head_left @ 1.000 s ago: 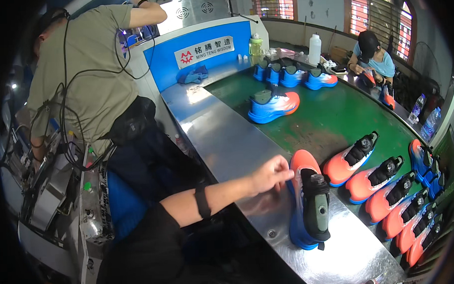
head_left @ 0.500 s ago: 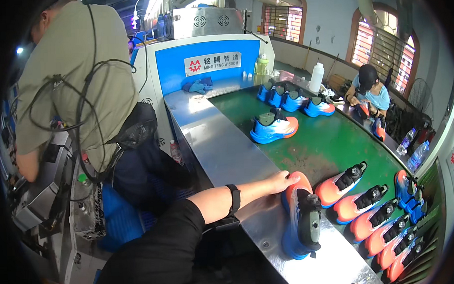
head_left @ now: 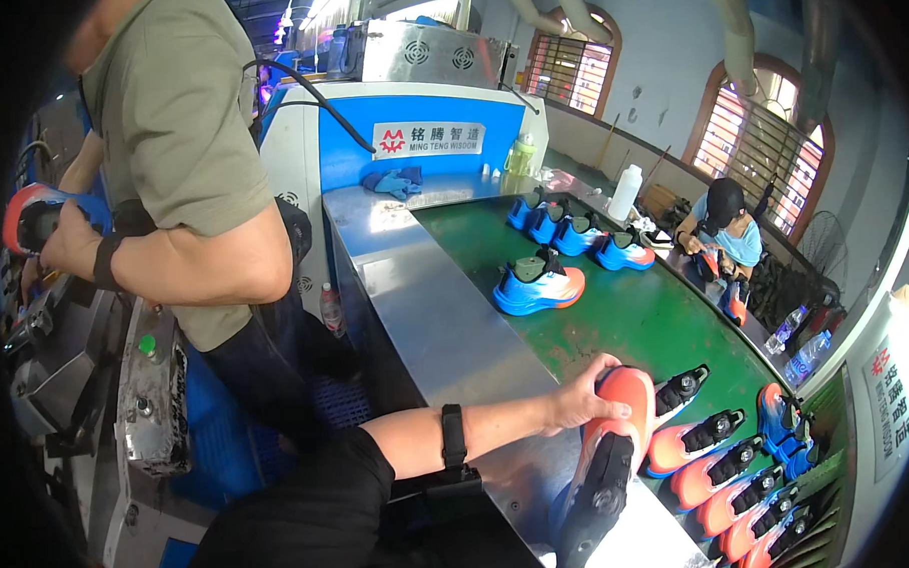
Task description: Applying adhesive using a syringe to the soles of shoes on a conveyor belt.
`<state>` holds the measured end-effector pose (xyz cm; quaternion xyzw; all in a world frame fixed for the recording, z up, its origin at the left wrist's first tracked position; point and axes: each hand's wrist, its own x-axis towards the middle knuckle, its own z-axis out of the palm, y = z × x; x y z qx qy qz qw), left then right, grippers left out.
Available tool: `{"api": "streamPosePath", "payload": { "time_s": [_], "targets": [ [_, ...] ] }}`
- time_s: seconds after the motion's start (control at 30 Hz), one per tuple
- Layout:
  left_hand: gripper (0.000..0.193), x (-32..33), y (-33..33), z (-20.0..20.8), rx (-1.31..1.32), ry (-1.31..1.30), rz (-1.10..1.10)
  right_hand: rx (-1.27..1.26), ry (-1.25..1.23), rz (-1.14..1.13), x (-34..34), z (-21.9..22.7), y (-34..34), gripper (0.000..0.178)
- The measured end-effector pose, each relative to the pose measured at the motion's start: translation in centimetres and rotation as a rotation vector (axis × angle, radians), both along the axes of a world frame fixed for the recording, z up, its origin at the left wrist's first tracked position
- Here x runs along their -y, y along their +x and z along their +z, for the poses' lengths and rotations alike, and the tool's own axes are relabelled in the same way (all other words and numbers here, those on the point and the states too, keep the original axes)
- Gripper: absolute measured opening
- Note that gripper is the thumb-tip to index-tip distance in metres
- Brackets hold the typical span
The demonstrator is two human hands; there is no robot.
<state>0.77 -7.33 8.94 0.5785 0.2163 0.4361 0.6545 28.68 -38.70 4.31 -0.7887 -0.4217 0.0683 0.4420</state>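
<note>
My left hand [head_left: 591, 394] grips an orange, white and blue sports shoe [head_left: 603, 469] by its toe, thumb on one side and fingers on the other. The toe points away from me, and the black tongue and opening face up. Its heel end is over the metal ledge [head_left: 426, 335]; I cannot tell whether it touches. Just beyond the toe lies another shoe [head_left: 679, 391], partly hidden behind the held one. Similar shoes [head_left: 695, 441] lie in a row on the green belt [head_left: 616, 328] to the right. My right hand is out of view.
A single shoe [head_left: 538, 286] stands mid-belt, with several more [head_left: 626, 250] behind it. On the left, a co-worker [head_left: 185, 173] holds a shoe [head_left: 57, 220] by a machine. Another person [head_left: 728, 219] handles a shoe at the far right. Bottles [head_left: 807, 357] stand along the belt's right edge.
My left hand has turned the shoe, tilting its opening toward me and moving its toe slightly right. The left co-worker has turned, bringing a held shoe into view. The view has shifted slightly.
</note>
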Motion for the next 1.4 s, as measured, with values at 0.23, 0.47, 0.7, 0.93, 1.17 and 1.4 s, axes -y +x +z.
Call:
{"api": "streamPosePath", "payload": {
  "time_s": [0.23,0.47,0.7,0.93,1.17,1.4],
  "targets": [
    [0.073,5.5,1.6,3.9,0.045,0.144,-0.198,-0.291,0.311,0.013,3.6,-3.3,0.0,0.050],
    [0.079,9.1,1.9,6.5,-0.020,0.216,-0.384,-0.228,0.155,-0.019,7.1,-1.9,-0.2,0.039],
    [0.077,9.3,2.9,6.2,0.061,0.265,-0.417,-0.357,0.127,-0.032,7.9,-2.5,-1.1,0.032],
    [0.065,3.7,7.3,0.8,0.307,-0.327,-0.513,-0.567,0.425,0.120,5.4,1.0,-2.7,0.044],
    [0.064,0.9,7.3,-2.3,0.304,-0.417,-0.668,-0.619,0.649,0.468,-1.5,4.3,-3.4,0.066],
    [0.076,1.6,4.8,-2.0,0.330,-0.327,-0.604,-0.727,0.715,0.726,-7.4,8.4,-7.0,0.055]
  ]
}}
